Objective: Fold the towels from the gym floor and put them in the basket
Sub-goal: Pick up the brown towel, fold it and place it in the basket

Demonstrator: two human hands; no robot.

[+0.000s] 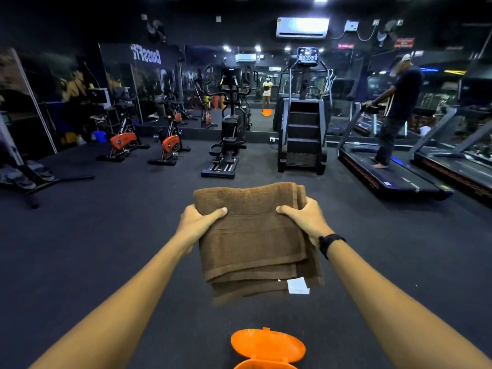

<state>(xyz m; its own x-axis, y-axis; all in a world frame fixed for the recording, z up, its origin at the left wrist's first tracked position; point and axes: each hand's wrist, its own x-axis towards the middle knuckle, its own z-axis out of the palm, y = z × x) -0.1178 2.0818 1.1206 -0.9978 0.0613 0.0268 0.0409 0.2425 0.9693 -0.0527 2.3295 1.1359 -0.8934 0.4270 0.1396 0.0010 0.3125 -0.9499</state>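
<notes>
Item one, brown towel (253,235): we hold it in the air at the centre of the view, above the dark gym floor (106,262), already folded into a layered rectangle with its hemmed edges stacked toward us and a white label (297,286) hanging at its 5 o'clock corner. Item two, orange basket (266,366): it sits on the floor at 6 o'clock from the towel, only its near rim showing at the bottom edge, with its orange lid (267,344) swung open; we cannot see inside it. Progress, as we judge it: the folding of this towel looks finished or nearly so, and the placing in the basket is not yet done; we see no other towels lying on the floor in view. Item three, left hand (198,222): it grips the towel's 9 o'clock edge, thumb pressed flat on top, fingers curled beneath and hidden. Item four, right hand (306,219): it grips the 3 o'clock edge likewise, thumb on top, fingers tucked under the cloth, a dark wristband (330,242) behind it.
</notes>
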